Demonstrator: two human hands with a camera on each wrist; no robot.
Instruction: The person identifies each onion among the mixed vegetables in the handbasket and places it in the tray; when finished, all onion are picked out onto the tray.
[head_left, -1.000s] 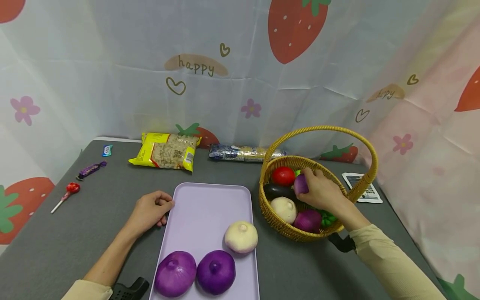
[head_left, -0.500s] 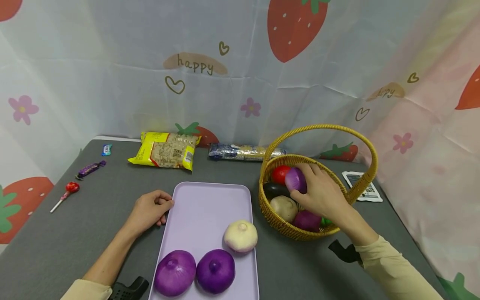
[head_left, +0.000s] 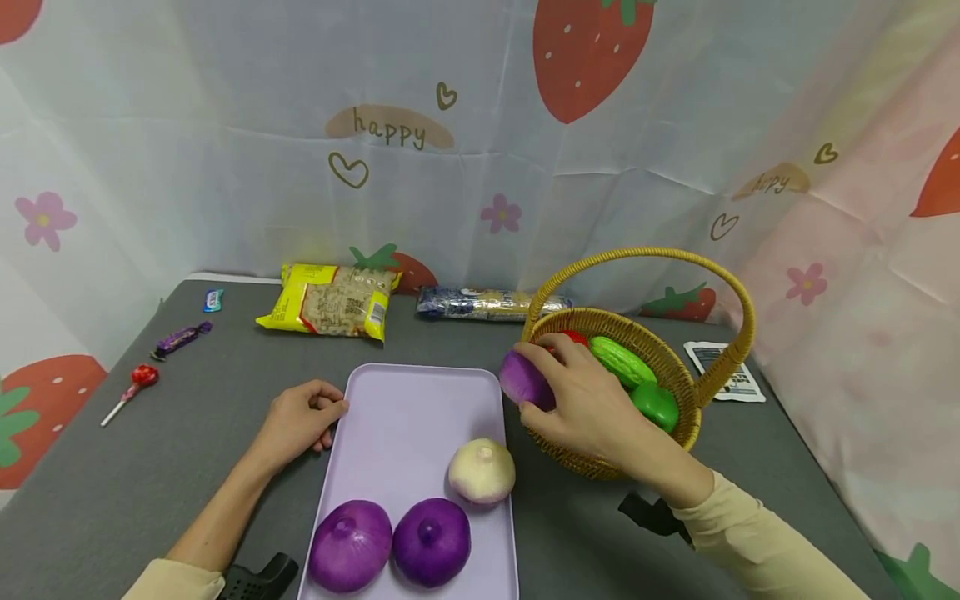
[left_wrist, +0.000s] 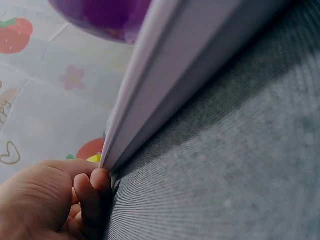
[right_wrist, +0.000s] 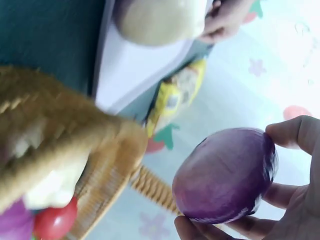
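My right hand grips a purple onion at the left rim of the wicker basket. In the right wrist view the fingers and thumb wrap its sides, clear of the basket. My left hand pinches the left rim of the lilac tray between thumb and fingers. On the tray lie two purple onions, one at the left and a darker one beside it, plus a whitish turnip-like vegetable near the right rim. A cucumber and a green pepper show inside the basket; my right hand hides other contents.
Behind the tray are a yellow snack bag and a long blue-gold packet. A lollipop and two wrapped candies lie at the left. A white packet sits right of the basket, whose tall handle arches above it.
My right hand has lifted the purple onion out of the basket and carried it left over the rim. The cucumber and green pepper have come into sight. My left hand stays in place.
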